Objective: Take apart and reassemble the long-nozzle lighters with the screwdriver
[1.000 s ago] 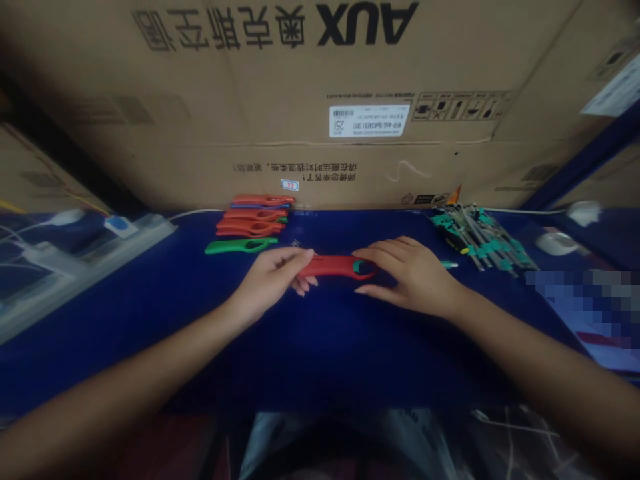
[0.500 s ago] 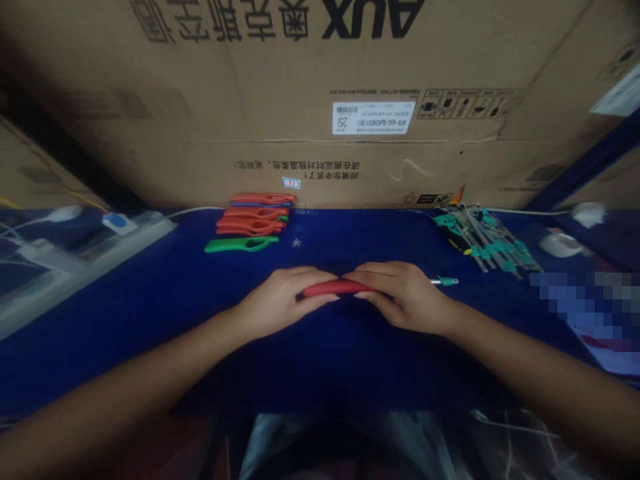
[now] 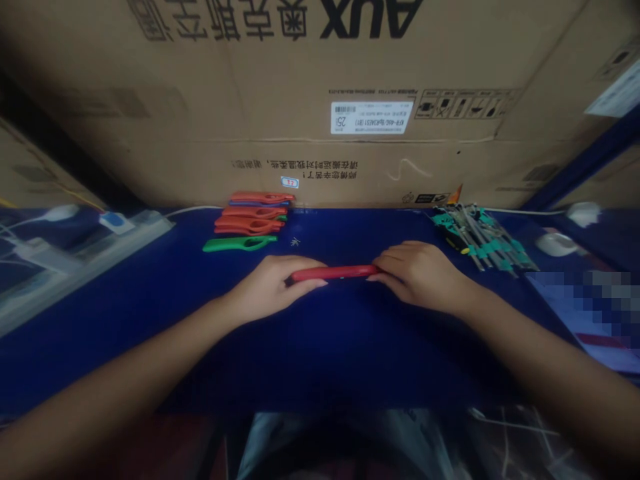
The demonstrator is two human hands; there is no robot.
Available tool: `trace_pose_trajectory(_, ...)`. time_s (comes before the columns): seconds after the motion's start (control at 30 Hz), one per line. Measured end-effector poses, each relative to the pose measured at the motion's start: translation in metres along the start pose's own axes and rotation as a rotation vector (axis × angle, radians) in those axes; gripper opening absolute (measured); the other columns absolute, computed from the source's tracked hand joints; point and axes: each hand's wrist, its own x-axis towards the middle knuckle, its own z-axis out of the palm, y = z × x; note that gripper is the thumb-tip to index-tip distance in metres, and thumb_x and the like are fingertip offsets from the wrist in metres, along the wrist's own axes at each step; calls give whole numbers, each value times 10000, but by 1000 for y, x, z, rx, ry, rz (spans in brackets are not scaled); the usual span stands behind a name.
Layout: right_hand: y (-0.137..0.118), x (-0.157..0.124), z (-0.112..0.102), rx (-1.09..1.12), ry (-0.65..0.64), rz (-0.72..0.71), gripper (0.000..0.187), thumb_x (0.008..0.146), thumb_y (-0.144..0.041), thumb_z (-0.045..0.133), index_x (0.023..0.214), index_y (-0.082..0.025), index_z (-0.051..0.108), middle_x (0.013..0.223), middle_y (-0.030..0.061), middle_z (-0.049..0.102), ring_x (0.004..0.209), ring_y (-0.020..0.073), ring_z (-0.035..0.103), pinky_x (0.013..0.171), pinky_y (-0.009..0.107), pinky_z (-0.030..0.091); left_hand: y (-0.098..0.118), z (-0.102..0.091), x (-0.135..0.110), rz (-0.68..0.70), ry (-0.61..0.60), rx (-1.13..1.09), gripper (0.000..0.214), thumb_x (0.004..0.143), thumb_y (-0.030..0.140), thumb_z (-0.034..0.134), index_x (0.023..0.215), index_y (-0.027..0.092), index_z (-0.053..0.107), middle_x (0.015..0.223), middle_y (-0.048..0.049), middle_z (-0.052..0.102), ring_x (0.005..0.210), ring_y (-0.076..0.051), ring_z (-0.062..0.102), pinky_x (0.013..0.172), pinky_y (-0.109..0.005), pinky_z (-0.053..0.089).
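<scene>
A slim red lighter handle (image 3: pixel 334 272) is held nearly level above the blue table, seen edge-on, with a tiny green spot on its lower edge. My left hand (image 3: pixel 280 283) is closed around its left end, thumb below and fingers above. At the other end, my right hand (image 3: pixel 413 270) pinches the tip between thumb and fingers. The middle of the handle shows between both hands; its ends are hidden. Beyond my left hand lie several red handles (image 3: pixel 250 225) and a green handle (image 3: pixel 240 244) with trigger loops. Small metal bits (image 3: pixel 295 242) lie beside them.
Behind the blue table (image 3: pixel 320 360) stands a large cardboard box (image 3: pixel 280 107). At right are several metal tubes with teal parts (image 3: pixel 485 240), a black and yellow tool (image 3: pixel 457 243) and a white mouse-like object (image 3: pixel 556 244). A power strip (image 3: pixel 120 243) with cables lies left.
My right hand has moved right and slightly away, exposing more of the red handle. My left hand shifted slightly left and up. The teal-tipped rod beside my right hand is out of sight.
</scene>
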Motion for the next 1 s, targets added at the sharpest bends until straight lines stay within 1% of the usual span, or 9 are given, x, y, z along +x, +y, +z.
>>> trace_pose_trajectory(0.1,-4,0,5,-28,28,-28,400,1024,-389,437,778,-162,655,705,46,656,643,171,574,631,326,357,1,3,-1,16,0,43,244,940,354,637,1120,207,712,1013,-38,752,858,-161,707,775,-254,540)
trace_pose_trajectory(0.17,-9,2,9,-36,25,-47,394,1024,-396,441,799,-162,664,714,42,658,644,168,569,631,326,351,2,6,-2,38,-49,97,245,957,351,611,1133,209,704,1009,-41,741,871,-167,702,797,-266,538)
trace_pose_trajectory(0.3,-13,5,14,-3,-8,-43,368,1024,-419,445,913,-164,685,805,46,689,697,169,593,661,316,368,4,10,-5,41,-151,183,300,1000,333,528,1251,214,643,1074,-60,711,946,-188,690,849,-294,537)
trace_pose_trajectory(0.4,-5,4,12,-13,-29,-4,374,989,-491,494,1084,-179,678,974,74,714,874,212,629,761,333,405,4,9,-4,21,-165,215,310,1017,322,489,1273,207,621,1072,-64,691,937,-190,683,828,-300,538)
trace_pose_trajectory(0.47,6,1,10,-67,-33,50,422,956,-506,551,1201,-175,644,1096,105,704,1015,256,613,852,369,409,2,6,-3,-1,-145,239,308,1020,327,481,1259,195,622,1067,-67,681,932,-195,677,825,-312,538)
trace_pose_trajectory(0.53,18,-3,7,-134,-41,110,434,934,-470,597,1236,-161,630,1146,120,692,1073,289,593,898,403,404,-1,2,-2,-19,-119,265,304,1022,326,473,1248,190,623,1061,-70,674,927,-199,672,829,-322,538)
trace_pose_trajectory(0.7,44,-10,3,-178,-22,189,307,940,-362,583,1155,-161,672,1105,106,715,1050,289,613,914,418,413,-9,-5,-1,-10,-37,349,302,1025,315,457,1237,185,628,1063,-85,671,958,-219,668,851,-338,539)
trace_pose_trajectory(0.87,53,-12,1,-181,49,227,419,932,-361,576,1282,-135,613,1180,118,705,1117,298,615,956,433,406,-11,-6,-1,20,-4,382,296,1022,313,460,1224,185,633,1078,-91,676,955,-219,674,844,-333,544)
trace_pose_trajectory(1.0,59,-15,-1,-245,23,263,347,917,-326,579,1192,-136,672,1109,127,731,1082,319,627,938,458,407,-12,-7,0,21,12,382,311,1025,320,457,1238,174,629,1070,-93,678,959,-224,668,850,-347,538)
